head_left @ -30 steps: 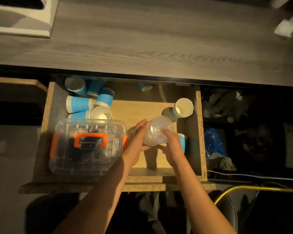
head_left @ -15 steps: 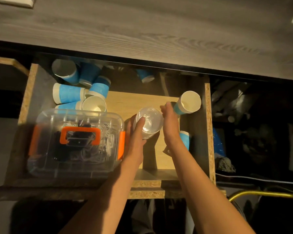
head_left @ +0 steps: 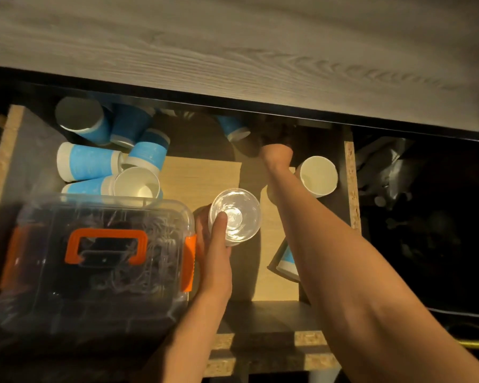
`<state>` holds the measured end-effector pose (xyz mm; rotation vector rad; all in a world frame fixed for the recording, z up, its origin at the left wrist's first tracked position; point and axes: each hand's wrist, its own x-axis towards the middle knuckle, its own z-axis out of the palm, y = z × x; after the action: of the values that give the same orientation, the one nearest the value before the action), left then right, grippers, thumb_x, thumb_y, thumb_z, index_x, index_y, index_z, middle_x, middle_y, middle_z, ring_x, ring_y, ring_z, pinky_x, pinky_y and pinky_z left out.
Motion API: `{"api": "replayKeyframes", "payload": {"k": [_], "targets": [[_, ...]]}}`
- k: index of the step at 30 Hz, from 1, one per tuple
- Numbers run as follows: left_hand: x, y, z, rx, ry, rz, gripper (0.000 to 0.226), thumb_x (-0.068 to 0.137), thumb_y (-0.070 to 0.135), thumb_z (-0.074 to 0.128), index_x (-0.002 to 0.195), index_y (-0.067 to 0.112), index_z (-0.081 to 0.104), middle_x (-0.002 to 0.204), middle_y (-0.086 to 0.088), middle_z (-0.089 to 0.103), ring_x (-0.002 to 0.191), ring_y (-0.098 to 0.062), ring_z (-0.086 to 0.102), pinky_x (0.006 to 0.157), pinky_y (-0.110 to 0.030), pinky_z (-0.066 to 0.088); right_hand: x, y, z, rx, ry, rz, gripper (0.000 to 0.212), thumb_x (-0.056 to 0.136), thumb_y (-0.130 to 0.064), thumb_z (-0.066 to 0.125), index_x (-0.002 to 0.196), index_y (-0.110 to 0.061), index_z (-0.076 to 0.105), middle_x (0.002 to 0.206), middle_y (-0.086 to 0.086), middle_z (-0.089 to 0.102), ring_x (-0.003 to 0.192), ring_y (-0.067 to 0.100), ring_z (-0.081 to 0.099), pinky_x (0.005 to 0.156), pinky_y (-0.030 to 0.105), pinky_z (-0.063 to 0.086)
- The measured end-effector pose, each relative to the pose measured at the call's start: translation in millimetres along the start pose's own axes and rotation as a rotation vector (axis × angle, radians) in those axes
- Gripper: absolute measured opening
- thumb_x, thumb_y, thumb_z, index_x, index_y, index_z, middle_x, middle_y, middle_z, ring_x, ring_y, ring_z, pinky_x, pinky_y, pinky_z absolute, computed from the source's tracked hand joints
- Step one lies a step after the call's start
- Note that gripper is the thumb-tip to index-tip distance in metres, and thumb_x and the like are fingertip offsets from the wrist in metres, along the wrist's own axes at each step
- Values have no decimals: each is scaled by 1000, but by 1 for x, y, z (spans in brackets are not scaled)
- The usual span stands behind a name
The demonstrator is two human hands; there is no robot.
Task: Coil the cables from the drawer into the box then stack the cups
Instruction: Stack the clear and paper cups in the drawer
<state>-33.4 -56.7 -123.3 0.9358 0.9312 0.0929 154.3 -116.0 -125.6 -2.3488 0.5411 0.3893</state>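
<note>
Upright, clear cup within left grip

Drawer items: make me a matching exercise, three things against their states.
Things:
1. clear cup
2. storage box
3. white-rimmed paper cup

States:
A. lid closed, orange handle on top
B. standing by the drawer's right wall, mouth facing the camera
C. held in the left hand

Pairs: 1-C, 2-A, 3-B
</note>
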Motion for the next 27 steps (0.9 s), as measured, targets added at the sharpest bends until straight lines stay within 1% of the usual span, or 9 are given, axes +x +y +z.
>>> {"api": "replayKeyframes", "payload": {"k": [3, 4, 7, 11, 15, 18, 21, 24, 27], "targets": [[0, 2, -1, 19, -6, 1, 43, 94, 35, 58, 137, 34, 51, 140, 9, 51, 129, -10, 47, 107, -53, 43, 7, 2, 0, -102, 60, -27, 25, 94, -3, 58, 118, -9, 62, 120, 11, 60, 115, 27, 57, 90, 26, 47], [-1, 3, -1, 23, -18, 5, 43, 92, 35, 59, 135, 34, 52, 138, 9, 52, 127, -9, 48, 106, -52, 45, 6, 2, 0, -51, 92, -18, 22, 93, -2, 58, 114, -9, 64, 115, 10, 63, 110, 26, 60, 86, 26, 47], [-4, 6, 0, -26, -25, 3, 26, 97, 27, 55, 121, 37, 57, 128, 11, 57, 121, -6, 52, 101, -48, 49, -13, -3, 2, 439, 110, 77, 10, 94, -7, 58, 99, -4, 66, 96, 10, 66, 90, 23, 63, 72, 27, 44], [-6, 7, 0, -67, 9, -40, 20, 100, 25, 52, 109, 39, 63, 112, 21, 64, 111, -2, 58, 97, -43, 51, -55, 7, -3, 525, 191, -10, 16, 90, -19, 68, 82, -6, 63, 73, 1, 61, 72, 14, 58, 71, 33, 51], [-11, 10, -1, -62, 24, -54, 19, 100, 29, 52, 114, 38, 62, 112, 21, 63, 112, -2, 57, 91, -37, 52, -94, 18, -20, 630, 169, 25, 15, 86, -8, 61, 75, -9, 52, 70, 5, 51, 69, 20, 51, 71, 44, 54], [-14, 12, -2, -9, 13, -75, 28, 100, 34, 53, 127, 35, 59, 118, 21, 60, 108, 2, 55, 94, -39, 48, -123, 24, -39, 637, 122, -16, 12, 90, -7, 53, 87, -19, 53, 83, 13, 57, 78, 33, 61, 70, 46, 57], [-13, 14, -4, 122, -11, -53, 44, 90, 55, 57, 132, 42, 58, 133, 19, 58, 124, -5, 52, 109, -48, 40, -149, 31, -55, 537, 57, -115, 37, 96, -7, 47, 119, -35, 52, 94, 7, 63, 84, 22, 63, 75, 41, 56], [-12, 9, -7, 143, 8, -48, 53, 78, 71, 59, 126, 46, 61, 132, 15, 62, 127, -13, 54, 110, -53, 41, -164, 38, -52, 313, -3, -234, 42, 98, -7, 46, 135, -25, 54, 124, -1, 65, 111, 13, 60, 95, 31, 52], [-11, 11, -9, 101, 70, -73, 66, 70, 81, 65, 122, 41, 64, 125, 8, 66, 120, -18, 60, 106, -54, 45, -166, 42, -34, 83, 55, -300, 37, 98, -14, 46, 132, -21, 59, 125, -2, 62, 115, 13, 55, 91, 25, 45]]}}
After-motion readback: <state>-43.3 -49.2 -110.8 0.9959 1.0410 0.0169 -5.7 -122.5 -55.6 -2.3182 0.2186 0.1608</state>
